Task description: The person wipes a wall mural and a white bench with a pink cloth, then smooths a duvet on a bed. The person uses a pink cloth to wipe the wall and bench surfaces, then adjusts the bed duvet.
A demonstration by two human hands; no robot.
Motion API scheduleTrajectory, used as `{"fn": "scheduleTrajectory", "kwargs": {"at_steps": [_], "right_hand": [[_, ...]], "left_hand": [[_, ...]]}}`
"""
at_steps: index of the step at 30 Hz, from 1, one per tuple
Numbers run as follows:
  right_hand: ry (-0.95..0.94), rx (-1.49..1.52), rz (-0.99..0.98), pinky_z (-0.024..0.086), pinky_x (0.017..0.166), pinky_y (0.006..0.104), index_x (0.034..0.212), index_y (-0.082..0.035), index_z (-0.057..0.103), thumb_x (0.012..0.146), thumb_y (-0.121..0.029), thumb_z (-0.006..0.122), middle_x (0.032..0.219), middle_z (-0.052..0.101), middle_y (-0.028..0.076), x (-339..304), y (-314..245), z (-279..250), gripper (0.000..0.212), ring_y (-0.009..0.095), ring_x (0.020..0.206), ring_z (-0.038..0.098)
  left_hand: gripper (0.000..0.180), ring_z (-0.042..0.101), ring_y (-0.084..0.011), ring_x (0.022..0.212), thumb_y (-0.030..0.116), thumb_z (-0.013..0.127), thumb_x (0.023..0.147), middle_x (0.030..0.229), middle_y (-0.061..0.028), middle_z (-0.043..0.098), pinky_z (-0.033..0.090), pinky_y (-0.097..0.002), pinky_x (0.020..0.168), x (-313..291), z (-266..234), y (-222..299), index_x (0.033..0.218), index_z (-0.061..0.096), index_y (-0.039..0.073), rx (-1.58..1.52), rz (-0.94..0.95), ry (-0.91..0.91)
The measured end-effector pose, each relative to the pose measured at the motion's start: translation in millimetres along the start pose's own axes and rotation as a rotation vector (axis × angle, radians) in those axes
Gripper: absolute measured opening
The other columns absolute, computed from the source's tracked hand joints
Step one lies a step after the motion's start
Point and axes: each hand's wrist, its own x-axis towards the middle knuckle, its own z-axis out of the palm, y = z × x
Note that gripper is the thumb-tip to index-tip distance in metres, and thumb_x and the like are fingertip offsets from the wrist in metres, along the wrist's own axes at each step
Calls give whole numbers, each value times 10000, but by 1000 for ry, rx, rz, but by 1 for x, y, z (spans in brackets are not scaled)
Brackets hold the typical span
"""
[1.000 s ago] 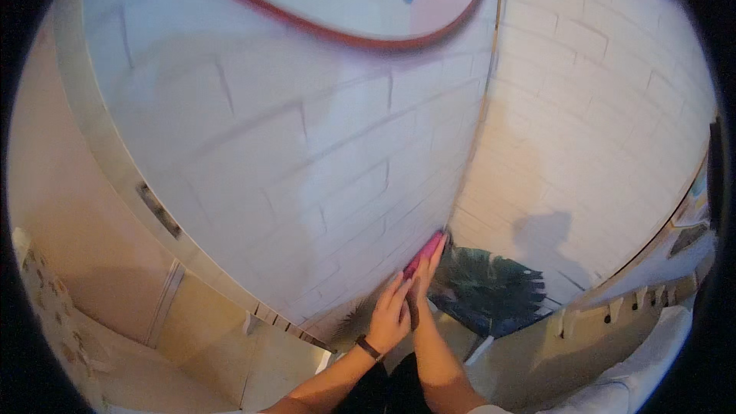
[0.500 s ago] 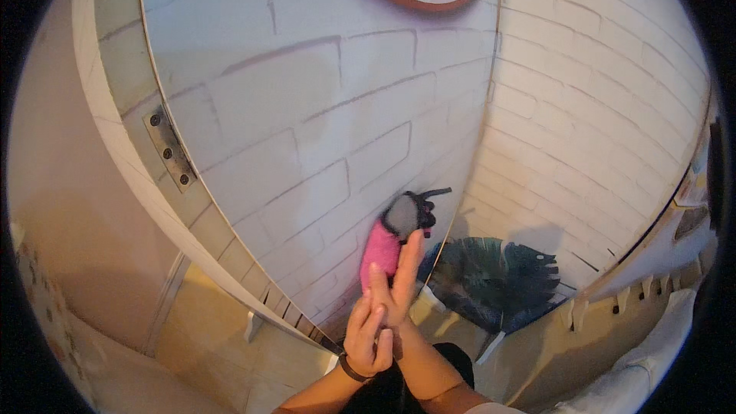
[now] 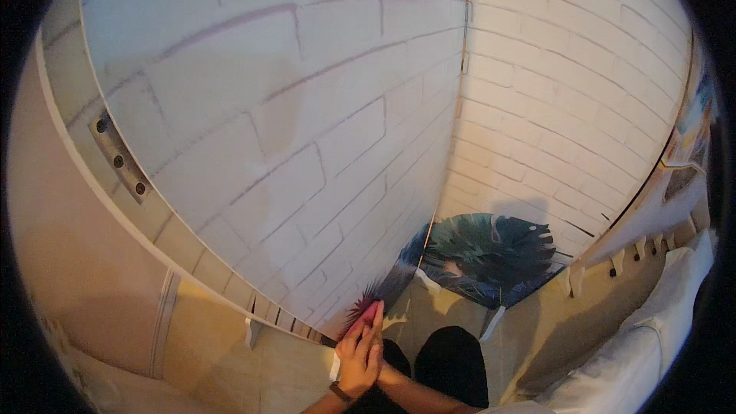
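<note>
Now, we find the pink pad [image 3: 363, 322] below and left of the dark printed leaf [image 3: 491, 257], where half a second ago it lay level with the leaf's top; the work has come down to the brick-patterned panel's [image 3: 307, 146] bottom edge. Our left hand [image 3: 354, 364] lies over our right hand [image 3: 374, 341], fingers straight and close together; whether either grips, we cannot tell.

White feet [image 3: 493, 323] under the brick-patterned panels [image 3: 268, 146] stand on the tan tiled floor [image 3: 287, 372].
</note>
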Motion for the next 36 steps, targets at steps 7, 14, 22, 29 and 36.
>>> {"fn": "scheduleTrajectory", "kwargs": {"at_steps": [7, 14, 22, 29, 36], "right_hand": [[58, 31, -229, 185, 1124, 445, 1462, 29, 197, 927, -122, 481, 1475, 252, 256, 143, -14, -14, 625, 367, 1368, 240], [209, 219, 96, 178, 1128, 441, 1464, -7, 223, 924, -119, 478, 1489, 256, 220, 174, 132, -27, 608, 353, 1377, 234], [170, 610, 777, 169, 1132, 437, 1466, -49, 252, 921, -117, 474, 1506, 261, 179, 28, 201, -3, 593, 337, 1387, 227], [95, 147, 122, 147, 1139, 421, 1471, -105, 278, 918, -101, 447, 1513, 277, 139, 131, 87, -25, 579, 313, 1404, 200], [419, 699, 412, 390, 985, 442, 1417, -69, 366, 912, -107, 448, 1363, 457, 124, 134, 194, -14, 513, 303, 1160, 495]], "left_hand": [[417, 354, -429, 1318, 137, 441, 938, 1407, -300, 381, 267, -454, 1085, 101, -15, 59, 1308, 473, -53, -336, 227, 80], [455, 395, -415, 1281, 233, 451, 960, 1385, -290, 402, 325, -419, 1066, 119, 62, 8, 1363, 435, 22, -212, 39, -223], [553, 382, -501, 1241, 320, 410, 977, 1325, -349, 418, 326, -486, 1055, 13, 94, -58, 1350, 373, -87, 56, -238, -436], [537, 363, -463, 1285, 277, 449, 969, 1381, -350, 355, 294, -449, 1078, 68, 59, 2, 1331, 374, -112, -263, -42, -150], [521, 359, -455, 1288, 316, 424, 983, 1387, -323, 367, 291, -439, 1086, 67, 99, -31, 1328, 413, -73, -136, -89, -246]]}}
